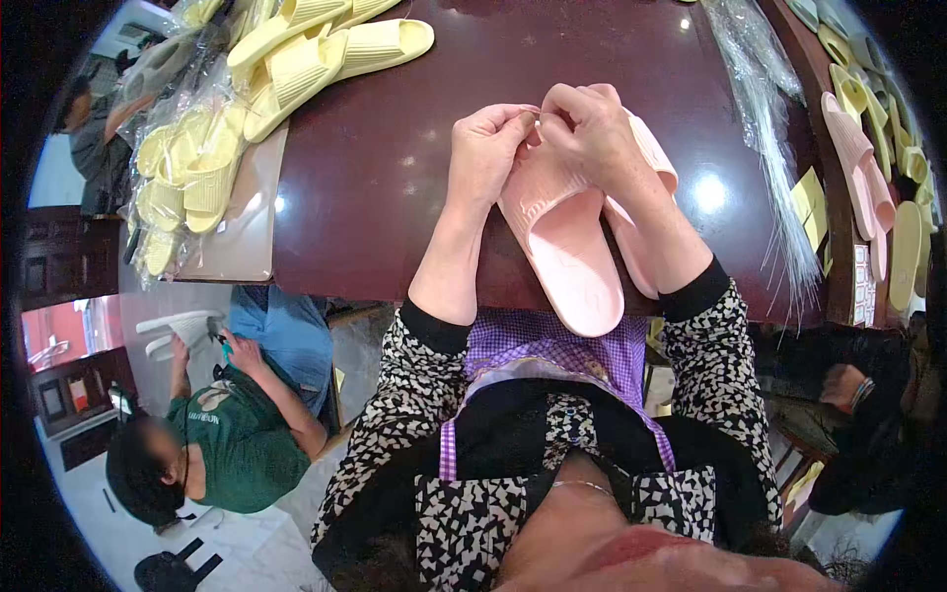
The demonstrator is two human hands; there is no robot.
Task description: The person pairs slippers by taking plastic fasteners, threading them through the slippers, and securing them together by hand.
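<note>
The right hand [587,123] partly hides the pink slippers [577,266]; what it pinches is too small to tell.

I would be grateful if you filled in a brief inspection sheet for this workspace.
Surface: dark reddish-brown glossy table, with light reflections.
Work items: two pink slippers side by side at the near edge, between the forearms.
Clutter: stacked yellow slippers at the upper left, some in clear plastic; a bundle of thin pale strands on the right.
Hands: left hand and right hand meet over the slippers' far end, fingers pinched; whatever they may hold is too small to tell.
Cables: nothing seen.
Surroundings: at left, a person in a green top holding white slippers; at far right, more slippers.
</note>
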